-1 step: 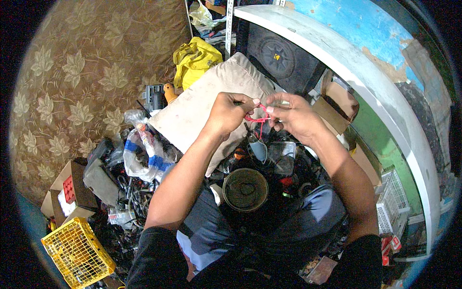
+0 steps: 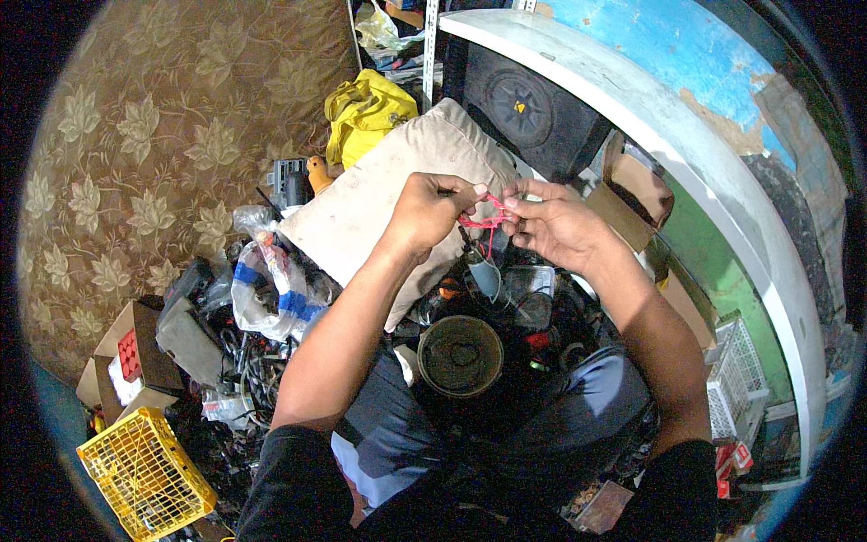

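Note:
A thin red-pink string (image 2: 490,221), looped and tangled, is stretched between my two hands in front of a beige cushion. My left hand (image 2: 432,210) pinches it between thumb and fingertips. On the other side, my right hand (image 2: 555,221) also has its thumb and fingertips closed on the string. A loose end hangs below the fingers toward a small blue-grey object (image 2: 485,280), and I cannot tell whether they are joined. The beige cushion (image 2: 352,217) lies flat just behind and left of my hands.
A round tin (image 2: 461,357) stands between my knees, with a clear plastic container (image 2: 530,294) beyond it. Cables and bagged parts clutter the left side. A yellow crate (image 2: 149,474) sits lower left, a yellow bag (image 2: 366,117) behind the cushion, and a black speaker (image 2: 519,113) at the back.
My right hand has shifted slightly to the right, its fingers a little rearranged on the string. The left hand stays in place.

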Tool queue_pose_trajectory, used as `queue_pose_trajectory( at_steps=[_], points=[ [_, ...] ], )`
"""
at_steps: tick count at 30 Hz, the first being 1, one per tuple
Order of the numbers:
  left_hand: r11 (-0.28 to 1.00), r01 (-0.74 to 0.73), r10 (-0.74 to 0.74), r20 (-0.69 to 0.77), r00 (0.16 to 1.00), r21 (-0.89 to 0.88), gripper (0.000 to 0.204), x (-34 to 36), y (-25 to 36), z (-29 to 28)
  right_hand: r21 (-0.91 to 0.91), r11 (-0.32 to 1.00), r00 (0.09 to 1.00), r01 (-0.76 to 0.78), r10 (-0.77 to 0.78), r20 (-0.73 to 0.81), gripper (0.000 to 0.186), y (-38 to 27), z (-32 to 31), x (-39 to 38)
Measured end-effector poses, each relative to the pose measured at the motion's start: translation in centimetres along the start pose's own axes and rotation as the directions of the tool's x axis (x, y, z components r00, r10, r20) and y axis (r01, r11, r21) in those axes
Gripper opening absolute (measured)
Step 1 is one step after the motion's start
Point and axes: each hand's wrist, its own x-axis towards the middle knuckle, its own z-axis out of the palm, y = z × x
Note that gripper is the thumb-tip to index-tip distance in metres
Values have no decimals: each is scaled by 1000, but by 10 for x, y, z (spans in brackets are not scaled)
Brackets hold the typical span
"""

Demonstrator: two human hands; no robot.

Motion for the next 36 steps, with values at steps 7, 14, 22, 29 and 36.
queue_pose_trajectory(
  at_steps=[7,14,22,29,36],
  points=[
    [998,-12,13,-20,1000,64,22,3,3,-4,378,905,961,-195,98,260,9,-4,-14,2],
    [994,41,-36,-55,998,103,21,5,-17,-24,82,981,984,176,-174,-26,17,-12,-29,-9],
    [981,17,9,-135,991,192,23,7,-11,-5,-213,968,991,-132,130,-20,51,29,-2,-8],
    [961,-86,102,-46,994,264,24,8,-17,9,-161,981,982,-108,130,133,23,39,2,-4],
    [969,-88,95,-19,995,230,23,3,-14,19,-81,979,982,-186,183,-46,20,51,12,-1]
  ],
)
